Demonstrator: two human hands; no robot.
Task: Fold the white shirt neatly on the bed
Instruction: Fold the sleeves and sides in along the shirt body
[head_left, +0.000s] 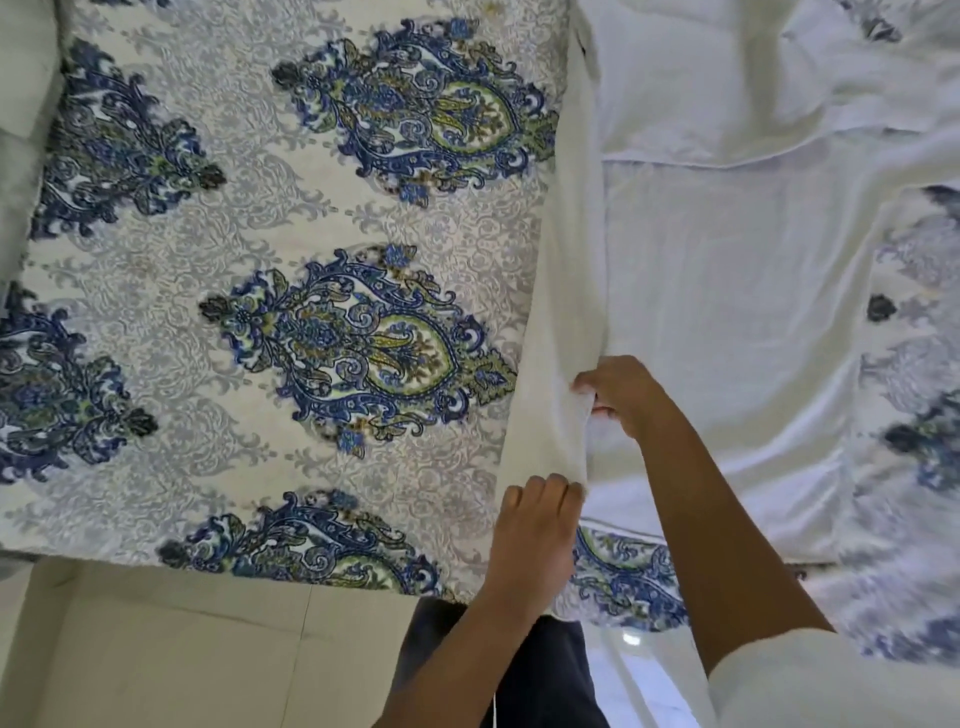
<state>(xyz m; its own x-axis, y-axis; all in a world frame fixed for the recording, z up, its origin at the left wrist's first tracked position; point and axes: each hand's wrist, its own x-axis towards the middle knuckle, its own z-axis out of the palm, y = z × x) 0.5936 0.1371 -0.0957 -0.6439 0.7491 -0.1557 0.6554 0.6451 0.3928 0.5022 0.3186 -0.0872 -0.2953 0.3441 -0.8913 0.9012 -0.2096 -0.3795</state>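
Observation:
The white shirt (727, 312) lies spread across the right half of the bed, reaching from the near edge to the far right. Its left side edge is lifted into a long raised strip. My left hand (535, 530) grips the near end of that raised edge, fingers curled over the cloth. My right hand (618, 389) pinches the same edge a little farther up, fingers bent round the fabric. The shirt's upper part at the far right lies rumpled.
The bed carries a cream sheet (291, 218) printed with blue and green paisley medallions, bare on the left. The bed's near edge runs across the bottom, with pale floor tiles (182, 649) below it. My dark trousers (550, 675) show at the bottom centre.

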